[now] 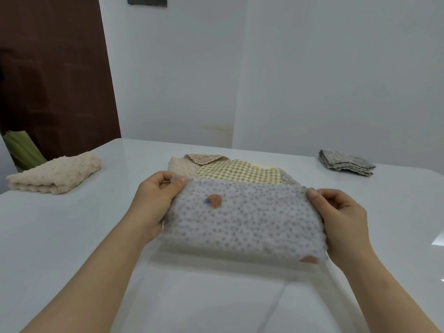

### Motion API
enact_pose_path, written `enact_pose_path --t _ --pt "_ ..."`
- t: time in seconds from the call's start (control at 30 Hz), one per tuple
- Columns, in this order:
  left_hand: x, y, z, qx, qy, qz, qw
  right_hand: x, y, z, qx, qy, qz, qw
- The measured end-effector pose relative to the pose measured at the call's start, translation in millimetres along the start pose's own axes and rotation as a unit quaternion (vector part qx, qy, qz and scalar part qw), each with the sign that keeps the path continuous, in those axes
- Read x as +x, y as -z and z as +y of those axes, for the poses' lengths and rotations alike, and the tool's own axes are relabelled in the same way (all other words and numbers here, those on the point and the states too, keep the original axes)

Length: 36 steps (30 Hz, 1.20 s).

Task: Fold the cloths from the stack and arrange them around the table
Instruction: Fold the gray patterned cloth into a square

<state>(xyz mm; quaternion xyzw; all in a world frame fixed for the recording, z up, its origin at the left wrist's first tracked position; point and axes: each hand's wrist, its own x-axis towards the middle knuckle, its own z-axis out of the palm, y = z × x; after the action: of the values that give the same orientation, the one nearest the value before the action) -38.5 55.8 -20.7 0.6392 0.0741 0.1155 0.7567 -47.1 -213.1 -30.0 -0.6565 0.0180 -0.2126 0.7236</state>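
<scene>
L hand [156,200] & R hand [341,217] are apart, each pinching a top corner of the grey fuzzy cloth [242,219], thumbs on its near face. The cloth is doubled over, mid-table [72,236], just in front of the stack [237,173], which has a checked piece on top. A folded beige cloth [55,175] lies far L and a folded grey cloth [346,162] far R, both well apart from the stack.

grey cloth [242,219]: nubbly fleece | checked cloth [237,173]: flat weave | table [72,236]: glossy white
</scene>
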Motion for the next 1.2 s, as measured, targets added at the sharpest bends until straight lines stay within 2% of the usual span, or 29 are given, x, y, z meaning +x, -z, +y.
enact_pose_path --t 0.07,0.13,0.2,0.33,0.5,0.63,0.83,0.9,1.0,1.1,1.17,1.2 --pt "5.2 6.2 -10.8 0.099 0.026 -0.015 0.995 2.2 2.6 7.2 -0.054 -0.047 -0.006 0.997" --pt "9.2 11.3 -21.8 0.232 0.013 -0.02 0.972 3.8 5.8 16.6 -0.113 -0.08 -0.022 0.99" --pt "8.6 13.0 -24.7 0.293 0.018 -0.058 0.954 3.9 7.8 23.0 -0.17 -0.092 -0.036 0.981" --pt "3.0 14.1 -16.8 0.342 0.049 -0.168 0.923 2.4 6.6 22.9 -0.224 -0.086 -0.069 0.968" --pt "0.8 13.3 -15.3 0.376 0.036 -0.156 0.913 -1.0 3.3 21.7 -0.297 -0.095 -0.108 0.944" --pt "-1.0 12.1 -14.5 0.367 0.028 -0.191 0.91 -1.7 2.0 22.1 -0.323 -0.099 -0.133 0.932" --pt "-3.1 10.2 -18.6 0.395 0.027 -0.22 0.892 -1.6 3.3 13.7 -0.267 -0.032 -0.042 0.962" --pt "-4.7 7.3 -20.1 0.465 0.01 -0.212 0.86 -2.7 5.9 13.0 -0.344 -0.025 -0.054 0.937" --pt "-11.5 3.9 -17.5 0.596 -0.058 -0.127 0.791 -3.8 8.1 13.2 -0.445 -0.051 -0.089 0.889" --pt "-26.0 -10.3 -18.9 0.597 -0.181 -0.049 0.78 -5.5 6.2 11.1 -0.476 -0.097 -0.095 0.869" --pt "-32.9 -23.6 -29.9 0.608 -0.226 -0.087 0.757 -8.5 3.8 8.9 -0.508 -0.114 -0.107 0.847" --pt "-34.1 -28.6 -37.4 0.625 -0.219 -0.122 0.739 -10.3 2.4 7.4 -0.528 -0.116 -0.114 0.834"
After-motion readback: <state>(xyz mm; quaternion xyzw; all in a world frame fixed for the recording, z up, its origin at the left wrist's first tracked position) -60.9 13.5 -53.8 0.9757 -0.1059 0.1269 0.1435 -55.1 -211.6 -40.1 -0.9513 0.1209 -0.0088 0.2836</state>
